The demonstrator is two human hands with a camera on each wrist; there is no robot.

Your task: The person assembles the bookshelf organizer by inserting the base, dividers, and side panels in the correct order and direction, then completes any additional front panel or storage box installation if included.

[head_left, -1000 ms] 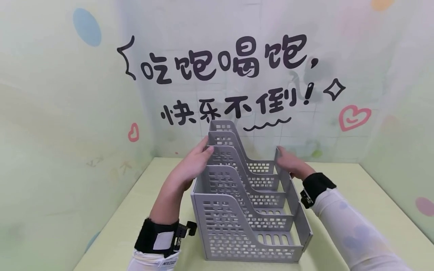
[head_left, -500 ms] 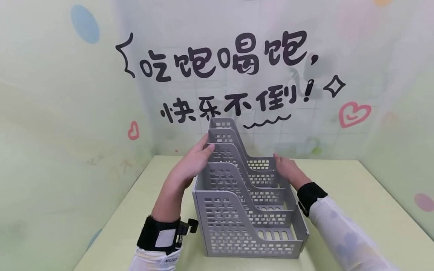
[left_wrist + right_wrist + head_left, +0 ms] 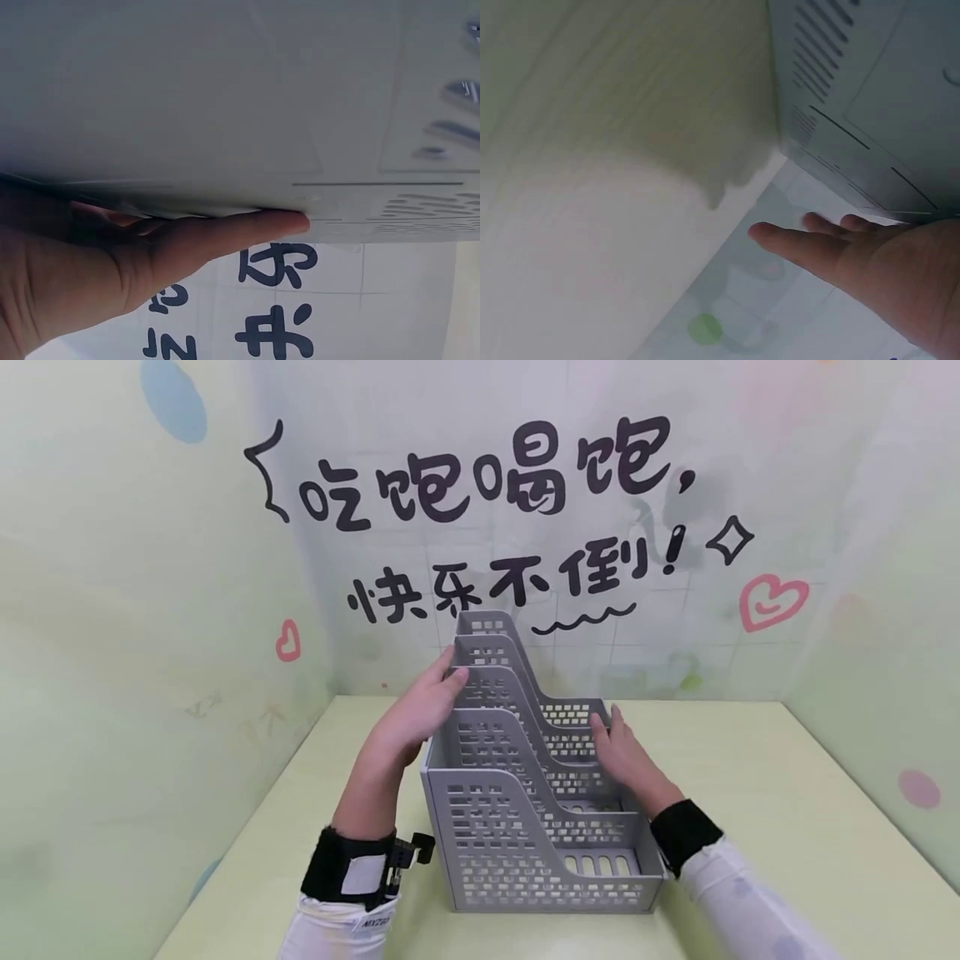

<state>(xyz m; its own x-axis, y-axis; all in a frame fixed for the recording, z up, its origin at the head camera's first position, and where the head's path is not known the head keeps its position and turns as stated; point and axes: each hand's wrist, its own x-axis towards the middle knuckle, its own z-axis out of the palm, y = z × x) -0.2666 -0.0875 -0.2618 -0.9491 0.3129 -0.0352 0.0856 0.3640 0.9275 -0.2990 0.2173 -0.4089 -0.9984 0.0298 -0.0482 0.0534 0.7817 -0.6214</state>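
A grey plastic file organizer [image 3: 495,843] with perforated dividers and several upright compartments stands on the table in the head view. At its tall left side, my left hand [image 3: 420,706] rests on the outer panel, thumb near the divider edges. The left wrist view shows a straight finger of the left hand [image 3: 202,244] lying along the smooth panel [image 3: 202,97]. On the low right side, my right hand [image 3: 630,760] touches the side panel with fingers extended. From the right wrist, the right hand [image 3: 870,262] appears with outstretched fingers beside the slotted panel [image 3: 885,97]; its palm contact is partly hidden.
The pale yellow table [image 3: 765,810] extends on both sides of the organizer. Behind it rises a printed backdrop [image 3: 585,668] with dark lettering, and patterned side walls stand left [image 3: 150,610] and right [image 3: 885,652].
The organizer's right side panel has moved inward, closing gaps beside the dividers. My right hand has shifted left and slightly nearer along it. The left hand stays at the tall side.
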